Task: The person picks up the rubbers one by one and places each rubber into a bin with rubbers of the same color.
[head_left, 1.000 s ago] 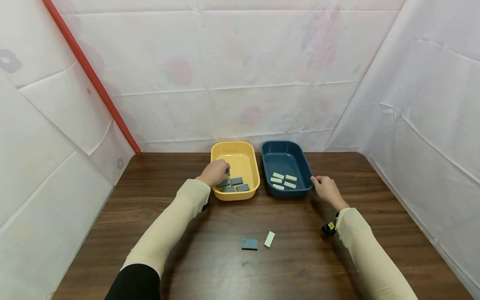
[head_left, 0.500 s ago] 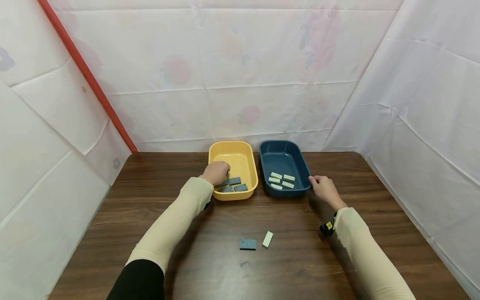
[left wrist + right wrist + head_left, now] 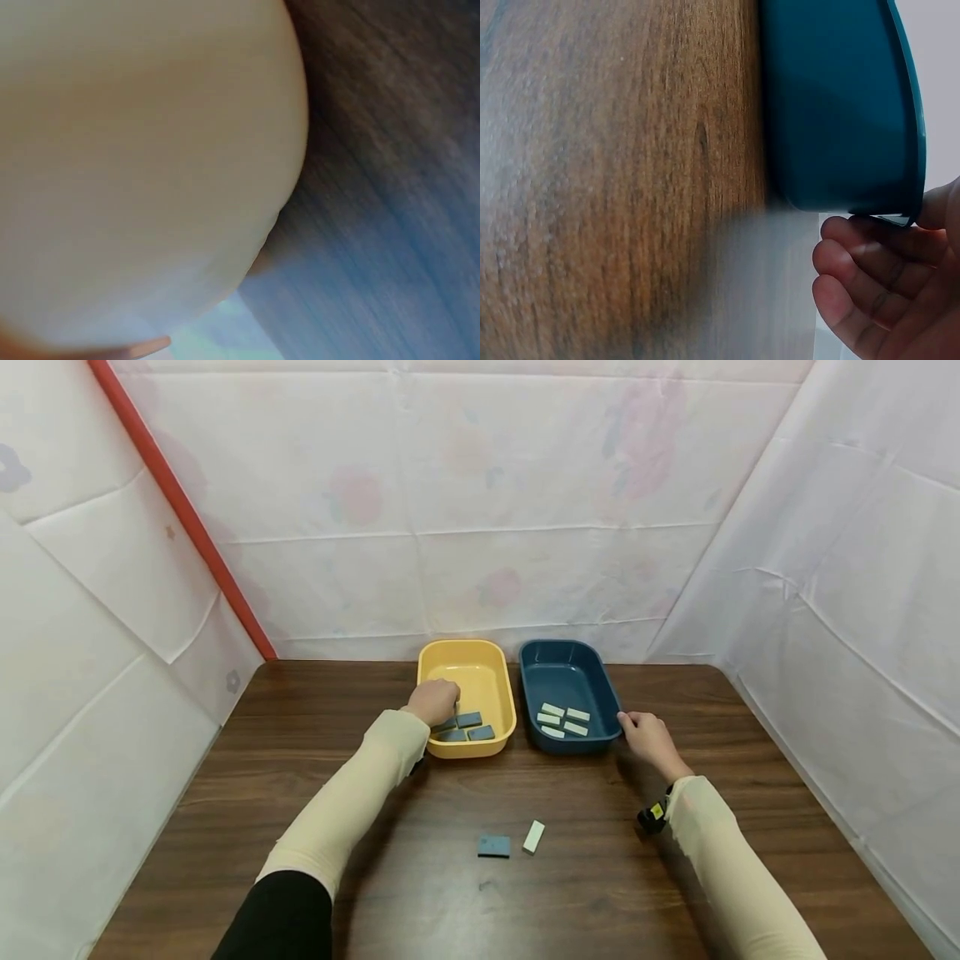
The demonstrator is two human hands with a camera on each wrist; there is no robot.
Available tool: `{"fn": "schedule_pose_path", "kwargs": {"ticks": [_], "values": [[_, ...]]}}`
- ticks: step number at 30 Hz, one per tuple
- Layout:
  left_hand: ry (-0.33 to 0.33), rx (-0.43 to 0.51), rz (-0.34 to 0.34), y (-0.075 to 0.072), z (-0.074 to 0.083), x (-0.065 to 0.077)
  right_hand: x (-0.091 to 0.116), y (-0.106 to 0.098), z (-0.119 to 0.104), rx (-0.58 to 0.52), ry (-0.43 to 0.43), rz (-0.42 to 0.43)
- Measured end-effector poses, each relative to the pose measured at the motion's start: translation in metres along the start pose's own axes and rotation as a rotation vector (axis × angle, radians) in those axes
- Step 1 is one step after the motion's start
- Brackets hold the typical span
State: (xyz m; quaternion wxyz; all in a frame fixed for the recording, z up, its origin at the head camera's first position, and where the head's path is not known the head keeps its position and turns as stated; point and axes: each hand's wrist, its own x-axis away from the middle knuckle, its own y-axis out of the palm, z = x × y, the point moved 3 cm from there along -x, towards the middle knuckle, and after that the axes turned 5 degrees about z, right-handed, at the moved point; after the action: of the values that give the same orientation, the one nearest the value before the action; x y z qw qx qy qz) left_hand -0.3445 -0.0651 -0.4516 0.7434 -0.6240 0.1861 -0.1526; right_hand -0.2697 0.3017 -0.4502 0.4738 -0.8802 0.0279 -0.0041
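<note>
In the head view my left hand (image 3: 435, 702) reaches over the left wall of a yellow bin (image 3: 507, 727), fingers curled down. A sliver of a blue-grey block shows under its fingertips; the hand covers most of it. Several flat blue-grey blocks (image 3: 470, 719) lie in the near end of that bin. My right hand (image 3: 651, 742) pinches the right rim of a dark blue bin (image 3: 567, 652); the right wrist view has the thumb over the rim and fingers (image 3: 838, 259) beneath. Several pale green blocks (image 3: 577, 715) lie in the blue bin. A sleeve (image 3: 150, 165) fills most of the left wrist view.
On the brown wooden table (image 3: 405, 893), in front of the bins, lie one blue-grey block (image 3: 494, 847) and one pale block (image 3: 533, 837), a little apart. A white patterned sheet (image 3: 315, 527) rises behind the table, and white sheets flank both sides.
My left hand has dipped slightly in the yellow bin, and the blue-grey block at its fingertips is now mostly hidden. My right hand stays on the blue bin's rim. The head view has shifted slightly.
</note>
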Motion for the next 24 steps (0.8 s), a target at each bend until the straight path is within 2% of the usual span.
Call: {"fn": "schedule_pose_path", "kwargs": {"ticks": [7, 15, 19, 24], "values": [[0.007, 0.063, -0.011, -0.002, 0.0, 0.004, 0.001, 0.001, 0.0, -0.001, -0.008, 0.0], [-0.013, 0.128, 0.012, -0.009, 0.002, 0.009, 0.003, 0.001, 0.0, -0.021, -0.006, 0.007], [-0.031, 0.146, 0.019, -0.014, 0.002, 0.012, 0.003, 0.0, 0.0, -0.026, -0.001, 0.005], [-0.021, 0.129, 0.064, -0.019, 0.003, 0.016, 0.002, 0.001, 0.001, -0.021, 0.001, 0.005]]}}
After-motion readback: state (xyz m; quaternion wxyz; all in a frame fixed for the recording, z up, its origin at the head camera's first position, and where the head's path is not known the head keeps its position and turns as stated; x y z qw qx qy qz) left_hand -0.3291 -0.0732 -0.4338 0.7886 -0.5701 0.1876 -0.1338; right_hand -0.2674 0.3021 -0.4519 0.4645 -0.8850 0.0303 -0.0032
